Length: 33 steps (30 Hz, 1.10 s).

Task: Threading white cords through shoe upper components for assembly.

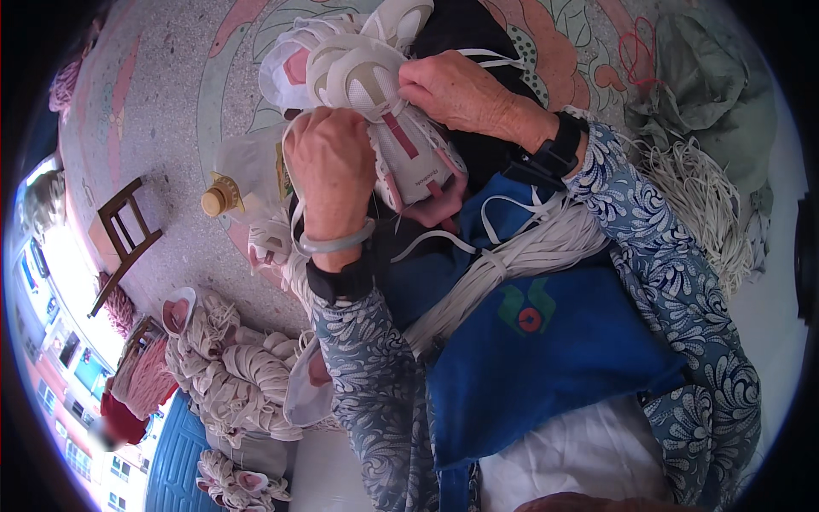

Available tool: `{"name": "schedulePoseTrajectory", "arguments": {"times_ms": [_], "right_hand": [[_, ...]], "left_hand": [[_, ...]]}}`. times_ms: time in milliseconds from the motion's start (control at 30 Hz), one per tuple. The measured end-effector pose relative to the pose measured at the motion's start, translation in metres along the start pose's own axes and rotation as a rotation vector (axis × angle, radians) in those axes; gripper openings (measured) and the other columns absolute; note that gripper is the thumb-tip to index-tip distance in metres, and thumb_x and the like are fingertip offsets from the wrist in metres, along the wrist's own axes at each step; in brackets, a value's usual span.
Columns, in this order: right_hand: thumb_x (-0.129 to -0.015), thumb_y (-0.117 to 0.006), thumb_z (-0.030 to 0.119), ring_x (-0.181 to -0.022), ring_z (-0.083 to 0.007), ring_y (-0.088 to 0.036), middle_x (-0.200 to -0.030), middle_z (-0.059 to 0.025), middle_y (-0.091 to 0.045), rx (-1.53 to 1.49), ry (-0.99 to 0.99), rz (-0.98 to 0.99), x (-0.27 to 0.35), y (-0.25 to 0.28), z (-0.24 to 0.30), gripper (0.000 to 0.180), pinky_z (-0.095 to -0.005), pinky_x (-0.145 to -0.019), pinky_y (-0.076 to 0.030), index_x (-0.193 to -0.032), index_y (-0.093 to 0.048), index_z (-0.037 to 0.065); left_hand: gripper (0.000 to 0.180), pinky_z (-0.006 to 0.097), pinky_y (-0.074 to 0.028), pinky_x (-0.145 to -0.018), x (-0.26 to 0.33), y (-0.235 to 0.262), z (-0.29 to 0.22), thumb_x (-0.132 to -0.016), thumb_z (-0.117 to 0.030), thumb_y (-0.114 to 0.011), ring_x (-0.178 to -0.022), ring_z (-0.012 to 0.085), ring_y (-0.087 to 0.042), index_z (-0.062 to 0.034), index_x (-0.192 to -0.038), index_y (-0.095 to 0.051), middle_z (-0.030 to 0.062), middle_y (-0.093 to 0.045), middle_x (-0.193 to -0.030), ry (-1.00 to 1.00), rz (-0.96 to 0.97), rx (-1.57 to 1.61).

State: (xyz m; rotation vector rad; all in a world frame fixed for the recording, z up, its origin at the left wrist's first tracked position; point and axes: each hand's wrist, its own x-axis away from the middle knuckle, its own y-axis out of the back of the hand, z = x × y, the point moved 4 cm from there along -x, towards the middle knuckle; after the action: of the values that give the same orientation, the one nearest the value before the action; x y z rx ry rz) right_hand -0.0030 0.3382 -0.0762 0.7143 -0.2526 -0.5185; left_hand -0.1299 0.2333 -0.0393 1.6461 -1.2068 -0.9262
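A pale grey and white shoe upper (418, 162) with pink lining and a dark pink strip on its tongue lies across my lap. My left hand (331, 162) is closed at its left edge, fingertips curled out of sight against the upper. On the other side my right hand (456, 94) is closed in a pinch by the toe end; whatever is in its fingers is too small to make out. More white shoe uppers (294, 55) lie just beyond. A thick bundle of white laces (520, 256) rests over my blue apron (546, 341).
Left of my hands stands a clear container with a tan cap (220, 198). A small wooden stool (128, 239) is farther left. Piled shoe uppers (239, 367) sit at lower left. Loose laces (695, 200) and grey-green cloth (708, 94) lie to the right.
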Motion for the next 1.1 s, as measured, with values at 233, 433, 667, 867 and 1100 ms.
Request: {"name": "schedulePoseTrajectory", "arguments": {"times_ms": [233,433,667,867,1100], "right_hand": [[-0.073,-0.056,0.006,-0.067,-0.0362,-0.064,-0.066,-0.0203,-0.061,0.174,0.081,-0.054,0.000,-0.013,0.013,0.008,-0.0434,-0.061,-0.052,-0.072,-0.057,-0.001],[-0.080,-0.056,0.008,-0.068,-0.0341,-0.062,-0.071,-0.0151,-0.058,0.234,0.132,-0.003,0.001,-0.023,0.016,0.008,-0.0419,-0.060,-0.051,-0.079,-0.051,0.001],[-0.082,-0.061,0.017,-0.081,-0.0351,-0.058,-0.084,-0.0173,-0.054,0.027,0.065,-0.153,0.013,-0.004,0.016,0.024,-0.0422,-0.070,-0.048,-0.095,-0.049,0.000],[-0.079,-0.065,0.015,-0.088,-0.0374,-0.056,-0.104,-0.0188,-0.046,-0.033,0.024,-0.094,0.039,0.005,0.026,0.046,-0.0391,-0.077,-0.049,-0.115,-0.044,-0.003],[-0.072,-0.067,0.008,-0.088,-0.0354,-0.058,-0.106,-0.0209,-0.043,0.107,-0.004,0.038,0.047,-0.006,0.039,0.057,-0.0350,-0.073,-0.052,-0.118,-0.038,-0.009]], "left_hand": [[0.023,0.032,-0.049,-0.067,0.016,-0.013,0.027,-0.075,-0.023,-0.071,-0.070,0.0209,-0.064,-0.0026,-0.086,-0.070,0.0129,-0.068,-0.076,0.523,0.093,0.420],[0.012,0.037,-0.048,-0.063,0.022,-0.012,0.003,-0.079,-0.013,-0.064,-0.069,0.0313,-0.063,-0.0007,-0.082,-0.062,0.0161,-0.064,-0.077,0.327,-0.099,0.292],[0.017,0.034,-0.049,-0.065,0.025,-0.019,0.015,-0.082,-0.018,-0.064,-0.069,0.0234,-0.064,-0.0017,-0.087,-0.063,0.0146,-0.066,-0.075,0.479,-0.087,0.549],[0.020,0.034,-0.049,-0.064,0.027,-0.017,0.010,-0.083,-0.016,-0.064,-0.067,0.0224,-0.064,-0.0006,-0.094,-0.063,0.0139,-0.065,-0.076,0.271,-0.153,0.373],[0.041,0.043,-0.046,-0.082,0.038,-0.006,-0.025,-0.084,-0.018,-0.058,-0.098,0.0385,-0.058,0.0054,-0.117,-0.049,0.0256,-0.056,-0.111,0.134,0.005,0.040]]}}
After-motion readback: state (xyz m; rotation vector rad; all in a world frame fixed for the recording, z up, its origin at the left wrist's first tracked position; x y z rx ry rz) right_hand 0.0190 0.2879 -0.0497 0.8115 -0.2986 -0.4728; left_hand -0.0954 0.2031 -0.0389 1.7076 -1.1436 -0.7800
